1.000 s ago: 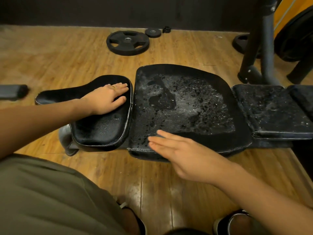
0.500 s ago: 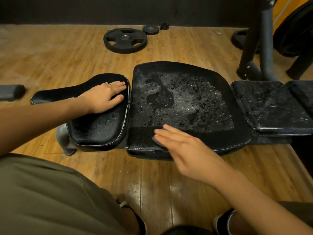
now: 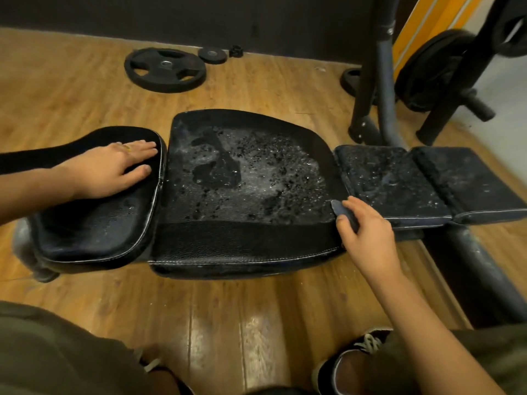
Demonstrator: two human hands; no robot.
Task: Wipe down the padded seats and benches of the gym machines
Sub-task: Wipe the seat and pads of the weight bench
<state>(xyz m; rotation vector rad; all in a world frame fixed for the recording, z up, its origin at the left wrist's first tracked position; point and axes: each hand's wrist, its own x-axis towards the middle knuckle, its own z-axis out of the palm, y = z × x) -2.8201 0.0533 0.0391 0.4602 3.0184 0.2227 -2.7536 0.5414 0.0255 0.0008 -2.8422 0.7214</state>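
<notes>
1. Just now the right hand has swept the cloth along the bench from the near-left to the near-right corner of the middle pad. One near-edge band looks wiped; droplets cover the rest, so most wiping remains.
2. Right fingers curl, gripping the cloth. The left hand stays flat, fingers straight, on the left pad.
3. Count: four pads, including two right pads, and one cloth.

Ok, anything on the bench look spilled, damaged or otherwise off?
The middle pad is covered in droplets and a whitish film, except a clean dark strip along its near edge. The pads to its right are speckled too. It looks like unwiped spray rather than damage; I see no tears.
</notes>
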